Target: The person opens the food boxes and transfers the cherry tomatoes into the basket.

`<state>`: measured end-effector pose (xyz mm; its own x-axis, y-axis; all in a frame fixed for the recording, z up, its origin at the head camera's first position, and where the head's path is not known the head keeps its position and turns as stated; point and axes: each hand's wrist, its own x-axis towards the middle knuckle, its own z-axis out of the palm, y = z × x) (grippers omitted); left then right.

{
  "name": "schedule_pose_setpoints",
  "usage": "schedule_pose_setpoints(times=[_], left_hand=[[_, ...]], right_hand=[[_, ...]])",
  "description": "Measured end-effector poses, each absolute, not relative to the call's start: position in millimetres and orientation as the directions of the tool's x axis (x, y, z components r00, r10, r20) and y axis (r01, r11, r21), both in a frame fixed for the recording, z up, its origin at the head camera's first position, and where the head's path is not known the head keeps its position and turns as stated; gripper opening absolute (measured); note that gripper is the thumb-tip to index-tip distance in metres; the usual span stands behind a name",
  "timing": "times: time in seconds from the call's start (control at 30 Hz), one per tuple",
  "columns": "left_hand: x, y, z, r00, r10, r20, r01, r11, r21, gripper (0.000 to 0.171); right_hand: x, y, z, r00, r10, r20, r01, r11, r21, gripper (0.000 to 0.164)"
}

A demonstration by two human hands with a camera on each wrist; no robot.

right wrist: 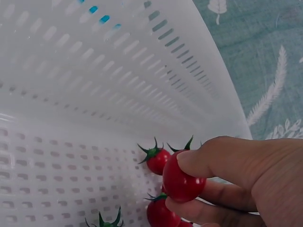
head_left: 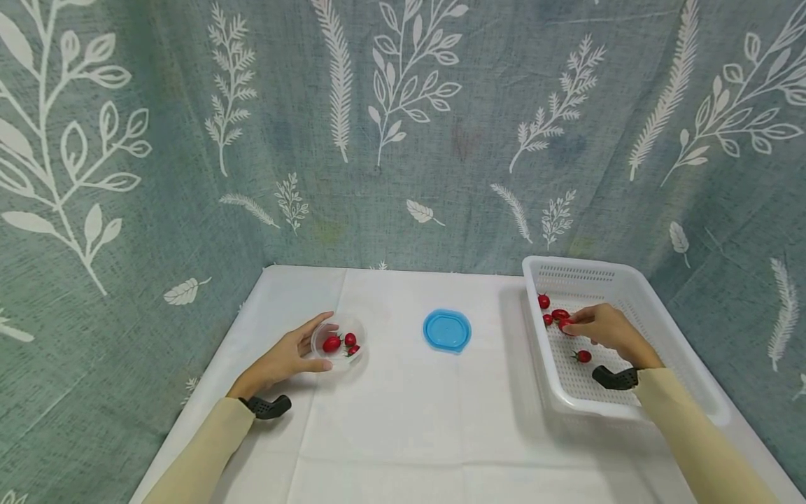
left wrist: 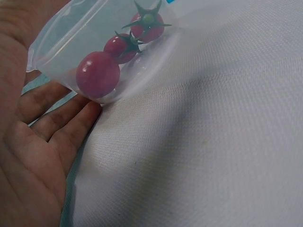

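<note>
My left hand (head_left: 283,358) holds a clear plastic cup (head_left: 359,330) at the table's left, its thumb and fingers around the side. Three cherry tomatoes lie in the cup; the left wrist view shows a large red one (left wrist: 98,74) and two with green stems. Over at the right, my right hand (head_left: 612,334) reaches into a white perforated basket (head_left: 546,371). Thumb and fingers pinch a cherry tomato (right wrist: 184,177) there, right above other cherry tomatoes (right wrist: 158,161) on the basket's floor. Part of that group is hidden behind the hand.
A round blue lid (head_left: 447,330) lies on the white tablecloth (head_left: 403,413) between cup and basket. Another cherry tomato (head_left: 583,356) sits nearer the basket's front. Patterned green curtain (head_left: 403,175) stands behind the table and along both sides.
</note>
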<state>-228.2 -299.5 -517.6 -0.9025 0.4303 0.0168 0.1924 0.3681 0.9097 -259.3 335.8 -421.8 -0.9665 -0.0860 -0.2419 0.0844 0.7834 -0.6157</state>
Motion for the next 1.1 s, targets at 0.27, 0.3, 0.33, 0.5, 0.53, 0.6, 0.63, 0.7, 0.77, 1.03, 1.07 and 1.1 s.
schedule_pose_setpoints(times=[0.27, 0.3, 0.33, 0.5, 0.53, 0.6, 0.63, 0.7, 0.77, 1.03, 1.07, 1.1], left_hand=[[-227.1, -297.4, -516.0, -0.905, 0.425, 0.017, 0.197, 0.382, 0.903, 0.104], [-227.1, -297.2, -516.0, -0.905, 0.426, 0.017, 0.196, 0.38, 0.904, 0.104], [-227.0, -297.3, -515.8, -0.905, 0.425, 0.015, 0.194, 0.38, 0.905, 0.105], [-228.5, -297.3, -516.7, -0.911, 0.412, 0.003, 0.186, 0.406, 0.895, 0.106], [-228.9, -297.3, -516.9, -0.912, 0.41, 0.0, 0.185, 0.411, 0.893, 0.106], [-229.5, -297.2, -517.2, -0.915, 0.404, -0.005, 0.18, 0.419, 0.89, 0.106], [-229.6, -297.1, -517.2, -0.916, 0.402, -0.007, 0.178, 0.421, 0.889, 0.106], [-229.3, -297.0, -517.1, -0.916, 0.402, -0.008, 0.175, 0.419, 0.891, 0.106], [-229.1, -297.0, -517.3, -0.915, 0.403, -0.005, 0.178, 0.415, 0.892, 0.105], [-228.5, -298.8, -518.1, -0.912, 0.41, 0.002, 0.188, 0.415, 0.89, 0.105], [-228.4, -299.0, -517.7, -0.913, 0.407, 0.002, 0.187, 0.416, 0.89, 0.106], [-228.5, -299.1, -517.5, -0.914, 0.406, 0.003, 0.188, 0.417, 0.889, 0.106]], right_hand=[[-258.0, 339.4, -423.9, -0.964, -0.066, -0.258, 0.105, 0.795, -0.597, 0.044], [-257.8, 339.4, -424.0, -0.964, -0.06, -0.259, 0.109, 0.798, -0.593, 0.044], [-257.8, 339.9, -424.4, -0.964, -0.059, -0.259, 0.109, 0.801, -0.589, 0.044], [-258.0, 340.0, -426.8, -0.965, -0.027, -0.26, 0.129, 0.818, -0.561, 0.047], [-258.3, 340.3, -427.8, -0.966, -0.021, -0.259, 0.132, 0.82, -0.557, 0.048], [-258.7, 340.3, -429.2, -0.967, -0.004, -0.254, 0.142, 0.821, -0.553, 0.047], [-258.9, 340.7, -430.0, -0.969, 0.002, -0.248, 0.143, 0.822, -0.552, 0.047], [-258.8, 341.3, -431.1, -0.972, 0.01, -0.235, 0.142, 0.824, -0.549, 0.046], [-258.1, 341.6, -431.0, -0.975, 0.015, -0.221, 0.138, 0.822, -0.552, 0.043], [-256.8, 332.8, -421.7, -0.989, -0.029, -0.145, 0.063, 0.802, -0.594, 0.039], [-257.1, 329.9, -419.6, -0.99, -0.036, -0.135, 0.052, 0.8, -0.597, 0.041], [-257.1, 326.6, -417.3, -0.992, -0.048, -0.12, 0.034, 0.799, -0.601, 0.043]])
